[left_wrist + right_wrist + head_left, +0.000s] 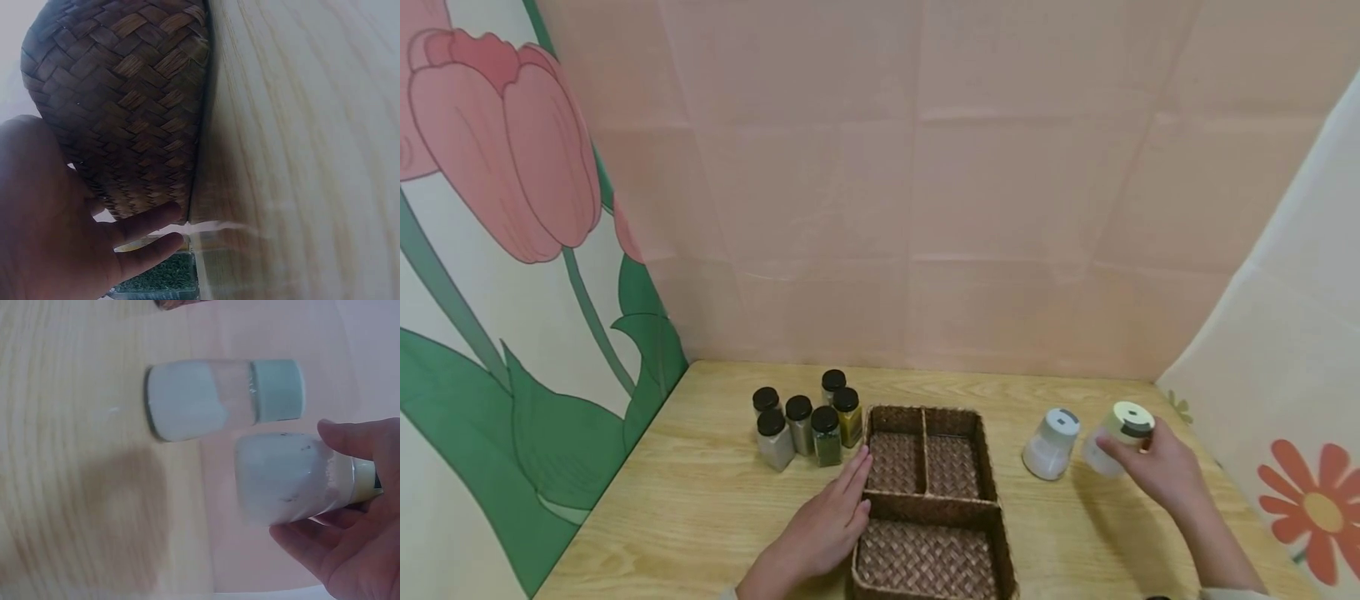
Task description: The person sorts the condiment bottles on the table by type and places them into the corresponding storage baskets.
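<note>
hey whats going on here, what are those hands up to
A person's right grip holds a yellow-lidded jar, apparently lifted off the table. Their left grip rests against the left side of the woven basket. A pale-green-lidded jar stands beside the held one, and six black-capped jars stand left of the basket.

We reach our left forearm (769, 573) in from the near side, the left hand (827, 529) angled far and to the right, its fingers (854, 473) nearly straight. Our right forearm (1221, 546) slants far and leftward; the right hand (1167, 471) curls in a grip, thumb (1120, 451) pointing left. Pale sleeves (1232, 594) show at our forearms' near ends.
</note>
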Action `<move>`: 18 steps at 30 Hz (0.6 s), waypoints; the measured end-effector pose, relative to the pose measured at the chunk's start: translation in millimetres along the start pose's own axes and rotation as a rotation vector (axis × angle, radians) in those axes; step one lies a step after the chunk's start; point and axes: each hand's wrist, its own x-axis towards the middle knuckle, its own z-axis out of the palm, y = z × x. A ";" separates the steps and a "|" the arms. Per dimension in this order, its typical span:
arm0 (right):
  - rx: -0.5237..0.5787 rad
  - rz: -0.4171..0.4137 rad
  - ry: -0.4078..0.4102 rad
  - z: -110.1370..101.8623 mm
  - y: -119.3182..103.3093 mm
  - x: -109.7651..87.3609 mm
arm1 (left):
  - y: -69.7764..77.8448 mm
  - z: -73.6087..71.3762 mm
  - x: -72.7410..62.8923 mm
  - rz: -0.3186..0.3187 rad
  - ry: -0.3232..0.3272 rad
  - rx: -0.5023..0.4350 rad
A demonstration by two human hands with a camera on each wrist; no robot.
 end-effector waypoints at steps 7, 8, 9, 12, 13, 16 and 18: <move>-0.001 0.022 -0.049 -11.8 -12.0 -6.3 | -1.2 0.9 -0.1 0.002 -0.002 -0.004; -0.003 0.016 -0.044 -12.6 -13.6 -7.4 | -1.3 1.1 0.0 0.003 -0.001 -0.004; -0.004 0.008 -0.037 -13.4 -15.2 -8.5 | -1.3 1.2 0.0 0.004 0.001 -0.004; -0.008 -0.010 -0.024 -15.9 -20.4 -11.9 | -1.2 1.3 0.1 0.009 0.006 -0.002; -0.007 -0.011 -0.026 -16.9 -22.3 -12.9 | -1.2 1.2 0.1 0.010 0.005 -0.004; -0.010 -0.008 -0.042 -20.7 -29.0 -16.0 | -1.0 0.7 0.3 0.018 0.006 -0.018; -0.013 -0.013 -0.042 -22.8 -34.4 -18.8 | -0.7 0.1 0.6 0.025 0.004 -0.046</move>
